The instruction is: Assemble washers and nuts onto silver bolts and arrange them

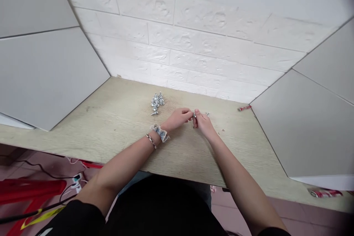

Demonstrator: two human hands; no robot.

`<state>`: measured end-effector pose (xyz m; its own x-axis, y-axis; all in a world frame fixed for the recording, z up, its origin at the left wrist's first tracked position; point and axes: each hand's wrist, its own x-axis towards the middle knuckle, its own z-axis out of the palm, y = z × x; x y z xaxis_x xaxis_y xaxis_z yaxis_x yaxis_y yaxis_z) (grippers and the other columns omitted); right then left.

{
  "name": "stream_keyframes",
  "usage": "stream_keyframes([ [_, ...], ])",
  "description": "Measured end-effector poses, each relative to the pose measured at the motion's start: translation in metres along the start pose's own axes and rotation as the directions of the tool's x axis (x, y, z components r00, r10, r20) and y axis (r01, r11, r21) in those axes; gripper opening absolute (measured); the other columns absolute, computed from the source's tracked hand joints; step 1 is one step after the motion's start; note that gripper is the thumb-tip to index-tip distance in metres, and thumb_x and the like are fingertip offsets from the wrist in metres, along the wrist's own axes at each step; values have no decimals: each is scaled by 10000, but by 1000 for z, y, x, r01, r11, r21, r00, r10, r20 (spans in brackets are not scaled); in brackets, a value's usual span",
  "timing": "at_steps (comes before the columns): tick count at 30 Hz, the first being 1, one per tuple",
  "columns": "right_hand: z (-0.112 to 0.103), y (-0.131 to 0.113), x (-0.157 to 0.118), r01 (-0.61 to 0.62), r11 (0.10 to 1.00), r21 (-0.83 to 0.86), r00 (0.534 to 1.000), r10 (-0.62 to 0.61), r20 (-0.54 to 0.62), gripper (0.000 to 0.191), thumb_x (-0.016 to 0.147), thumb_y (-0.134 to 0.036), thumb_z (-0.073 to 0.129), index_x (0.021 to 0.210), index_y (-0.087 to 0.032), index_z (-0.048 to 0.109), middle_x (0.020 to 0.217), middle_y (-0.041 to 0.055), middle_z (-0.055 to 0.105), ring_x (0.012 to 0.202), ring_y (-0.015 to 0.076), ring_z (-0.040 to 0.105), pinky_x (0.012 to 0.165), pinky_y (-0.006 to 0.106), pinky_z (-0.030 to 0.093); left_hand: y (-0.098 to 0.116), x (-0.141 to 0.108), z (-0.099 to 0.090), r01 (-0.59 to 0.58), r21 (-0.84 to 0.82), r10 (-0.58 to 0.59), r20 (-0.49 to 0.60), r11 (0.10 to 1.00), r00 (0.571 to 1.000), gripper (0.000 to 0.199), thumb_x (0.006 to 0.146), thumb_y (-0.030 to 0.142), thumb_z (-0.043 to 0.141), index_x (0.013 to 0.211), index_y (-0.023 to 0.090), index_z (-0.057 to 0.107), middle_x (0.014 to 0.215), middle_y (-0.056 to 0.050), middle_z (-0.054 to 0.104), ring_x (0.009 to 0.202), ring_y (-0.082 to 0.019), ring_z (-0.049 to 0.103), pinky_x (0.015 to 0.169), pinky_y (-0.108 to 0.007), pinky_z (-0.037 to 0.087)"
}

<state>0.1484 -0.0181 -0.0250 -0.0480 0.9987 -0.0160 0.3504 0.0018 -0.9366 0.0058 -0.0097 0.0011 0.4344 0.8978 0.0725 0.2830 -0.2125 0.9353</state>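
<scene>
Over the middle of the table, my left hand (pixel 179 118) and my right hand (pixel 204 123) meet with fingers closed. Between their fingertips is a small shiny metal bolt (pixel 194 115), mostly covered by the right thumb and fingers. My left fingertips pinch at its left side; exactly how they grip it is hidden. Just behind my right hand, another small metal bolt (pixel 208 114) lies on the table, partly covered. To the left of my hands is a heap of silvery bolts (pixel 156 102) with washers or nuts on them.
The pale wooden table (pixel 121 118) backs onto a white brick-pattern wall (pixel 193 40). Grey panels (pixel 52 70) (pixel 315 114) stand at both sides. Small red cylinders (pixel 244 108) (pixel 325 193) lie by the right panel. A red stool (pixel 30 195) and cables are below left.
</scene>
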Motion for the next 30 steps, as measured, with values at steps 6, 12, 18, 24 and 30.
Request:
stream_keyframes([
  [6, 1, 4, 1, 34, 999, 32, 997, -32, -67, 552, 749, -703, 345, 561, -191, 428, 488, -24, 441, 439, 106, 430, 478, 258, 351, 0, 0, 4, -17, 84, 17, -7, 996, 1000, 311, 794, 370, 361, 640, 150, 518, 661, -6, 552, 617, -111, 491, 580, -234, 364],
  [12, -1, 4, 2, 108, 994, 4, 993, -108, -44, 500, 766, -666, 382, 614, -192, 434, 530, -24, 461, 521, 116, 460, 542, 262, 367, -1, 1, 5, -24, 70, 24, 7, 997, 1000, 332, 811, 362, 323, 609, 157, 490, 625, 1, 519, 582, -107, 462, 567, -239, 357],
  [18, -3, 2, 1, 153, 987, 42, 988, -152, -25, 438, 767, -624, 440, 690, -192, 455, 577, -23, 480, 571, 117, 457, 586, 269, 371, 1, 3, 3, 26, -44, -25, 24, 999, 999, 295, 780, 338, 336, 590, 157, 470, 589, 8, 473, 544, -99, 426, 528, -236, 343],
  [24, -3, -7, 0, 96, 971, 218, 994, -104, 28, 355, 709, -528, 559, 737, -187, 466, 596, -37, 490, 556, 96, 455, 585, 263, 377, 0, 4, 0, 53, -72, -53, 0, 996, 999, 275, 757, 345, 355, 576, 161, 451, 582, 11, 459, 550, -104, 417, 524, -246, 325],
  [30, -4, -15, -4, -82, 871, 485, 994, 34, 106, 363, 562, -238, 645, 887, -210, 484, 754, -34, 566, 645, 93, 534, 583, 234, 397, 0, 5, -1, 57, -60, -58, -27, 997, 998, 274, 765, 351, 361, 594, 158, 455, 585, 13, 458, 562, -107, 425, 526, -245, 318],
])
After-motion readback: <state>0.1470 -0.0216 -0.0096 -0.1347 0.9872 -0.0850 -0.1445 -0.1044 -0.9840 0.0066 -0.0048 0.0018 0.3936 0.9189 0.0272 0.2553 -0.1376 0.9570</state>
